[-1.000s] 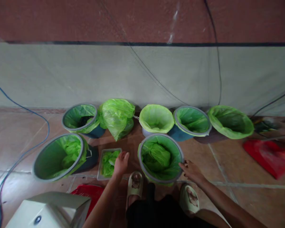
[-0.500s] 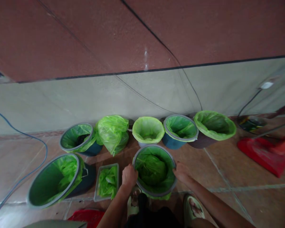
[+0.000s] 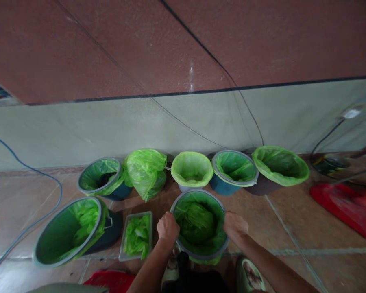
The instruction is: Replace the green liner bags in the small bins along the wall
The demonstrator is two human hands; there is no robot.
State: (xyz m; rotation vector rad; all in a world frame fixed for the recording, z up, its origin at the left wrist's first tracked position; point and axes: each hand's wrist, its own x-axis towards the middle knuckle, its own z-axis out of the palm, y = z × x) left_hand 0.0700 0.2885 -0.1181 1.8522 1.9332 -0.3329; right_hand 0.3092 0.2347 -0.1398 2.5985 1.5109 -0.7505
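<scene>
A round bucket (image 3: pixel 200 251) with a grey rim and a green plastic liner stands in front of me, with a bunched green bag (image 3: pixel 197 221) inside. My left hand (image 3: pixel 168 228) is closed on the left side of the rim, and my right hand (image 3: pixel 235 226) is closed on the right side. Just behind it is a smaller pail (image 3: pixel 192 169) lined in light green. A clear tray (image 3: pixel 136 236) of crumpled green bags lies left of my left hand.
Lined buckets (image 3: pixel 234 169) and a filled green bag (image 3: pixel 146 173) line the wall. A large bucket (image 3: pixel 67 234) leans at the left. A blue cable (image 3: pixel 60 191) crosses the left floor; a red dustpan (image 3: pixel 343 205) lies right.
The view has shifted slightly, moving the buckets at the right further right. My hands remain on the rim, with the right hand turned a little more over it.
</scene>
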